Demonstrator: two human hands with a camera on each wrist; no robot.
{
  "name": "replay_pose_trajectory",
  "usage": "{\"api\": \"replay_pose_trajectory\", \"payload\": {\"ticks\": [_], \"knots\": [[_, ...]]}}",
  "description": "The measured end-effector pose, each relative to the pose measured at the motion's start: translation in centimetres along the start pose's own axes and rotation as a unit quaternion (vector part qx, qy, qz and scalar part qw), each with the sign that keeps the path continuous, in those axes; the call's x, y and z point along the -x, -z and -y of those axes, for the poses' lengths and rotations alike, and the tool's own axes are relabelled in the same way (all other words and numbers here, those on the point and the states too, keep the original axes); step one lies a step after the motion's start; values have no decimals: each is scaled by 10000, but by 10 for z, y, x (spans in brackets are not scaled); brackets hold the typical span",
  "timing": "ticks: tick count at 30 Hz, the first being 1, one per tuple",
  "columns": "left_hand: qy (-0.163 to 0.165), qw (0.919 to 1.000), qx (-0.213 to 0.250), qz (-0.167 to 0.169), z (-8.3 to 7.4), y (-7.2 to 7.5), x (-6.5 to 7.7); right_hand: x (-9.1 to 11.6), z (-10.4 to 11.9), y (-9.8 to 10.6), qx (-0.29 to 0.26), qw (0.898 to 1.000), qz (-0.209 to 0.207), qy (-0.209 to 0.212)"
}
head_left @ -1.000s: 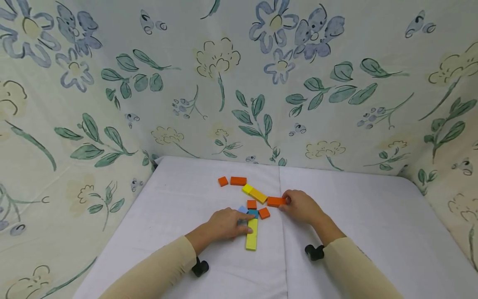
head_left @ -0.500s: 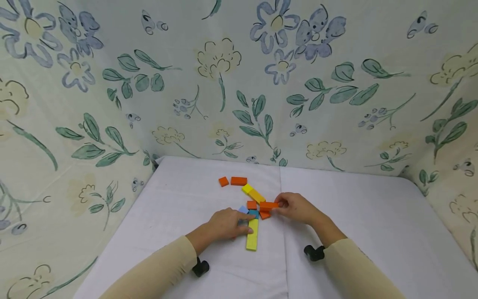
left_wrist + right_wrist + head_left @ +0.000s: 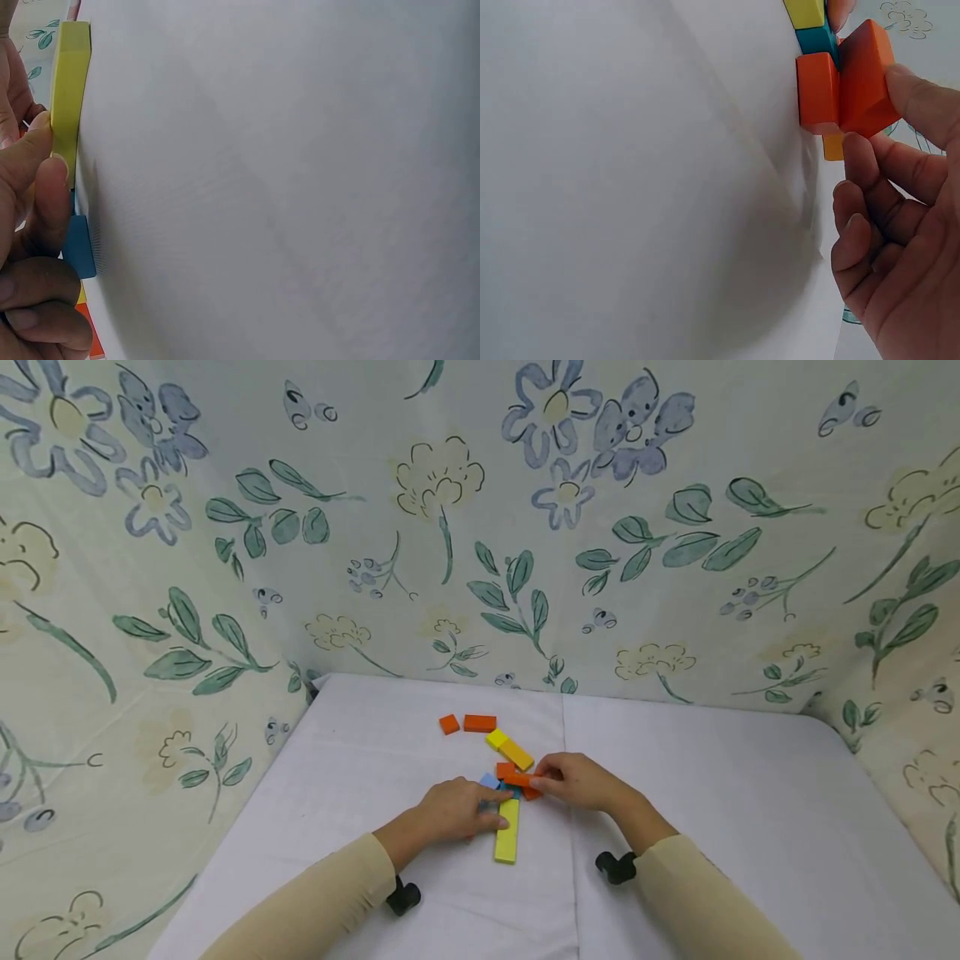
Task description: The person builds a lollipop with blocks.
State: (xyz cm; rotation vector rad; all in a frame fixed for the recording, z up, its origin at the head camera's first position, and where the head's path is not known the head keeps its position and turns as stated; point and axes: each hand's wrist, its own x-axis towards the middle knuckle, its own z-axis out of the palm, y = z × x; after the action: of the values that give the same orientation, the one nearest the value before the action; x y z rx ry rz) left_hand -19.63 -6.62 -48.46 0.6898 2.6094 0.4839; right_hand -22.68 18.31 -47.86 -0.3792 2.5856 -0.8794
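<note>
My right hand (image 3: 577,779) pinches an orange-red rectangular block (image 3: 865,79) between thumb and fingertips. In the right wrist view it leans above a smaller orange-red block (image 3: 817,94) and beside the dark blue block (image 3: 819,41). From the head view it overlaps the dark blue block and a square red-orange block (image 3: 504,769). My left hand (image 3: 452,810) has its index finger reaching to the blue block, while its thumb touches the long yellow block (image 3: 507,839). Curled lower fingers show in the left wrist view near the blue block (image 3: 79,246). A light blue block (image 3: 488,781) lies partly behind the left hand.
A small yellow block (image 3: 497,739) and a longer amber block (image 3: 517,754) lie diagonally behind the hands. Farther back are a square orange block (image 3: 448,724) and a rectangular one (image 3: 480,723). White cloth (image 3: 690,760) covers the table, with a floral curtain (image 3: 480,527) behind it.
My right hand has picked up the orange-red block and carried it left and slightly nearer, over the square blocks beside the blue one. The left hand has stayed in place.
</note>
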Motion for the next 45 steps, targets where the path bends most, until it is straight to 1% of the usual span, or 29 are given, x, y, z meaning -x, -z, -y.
{"api": "replay_pose_trajectory", "payload": {"ticks": [7, 11, 16, 20, 23, 27, 36, 45], "knots": [[87, 10000, -27, -24, -1, -1, 0, -6, 10, 1, 390, 9991, -191, 12], [119, 9999, -51, -14, -1, -1, 0, -12, 11, -4, 639, 9973, -353, 36], [185, 9998, -48, 32, -2, 0, 0, -17, 13, -12, 982, 9934, -593, -71], [154, 9999, -44, 40, -2, 0, 0, -19, 15, -17, 838, 9938, -717, -100], [105, 9999, -48, 29, -1, 0, 1, -19, 15, -20, 665, 9949, -752, -58], [57, 10000, -46, 9, 0, -1, 0, -19, 15, -23, 596, 9953, -756, -78], [153, 9999, -58, 27, -1, -2, -2, -20, 14, -26, 817, 9935, -763, -223], [234, 9997, -57, 41, -3, 0, 0, -17, 11, -22, 640, 9953, -648, -329]]}}
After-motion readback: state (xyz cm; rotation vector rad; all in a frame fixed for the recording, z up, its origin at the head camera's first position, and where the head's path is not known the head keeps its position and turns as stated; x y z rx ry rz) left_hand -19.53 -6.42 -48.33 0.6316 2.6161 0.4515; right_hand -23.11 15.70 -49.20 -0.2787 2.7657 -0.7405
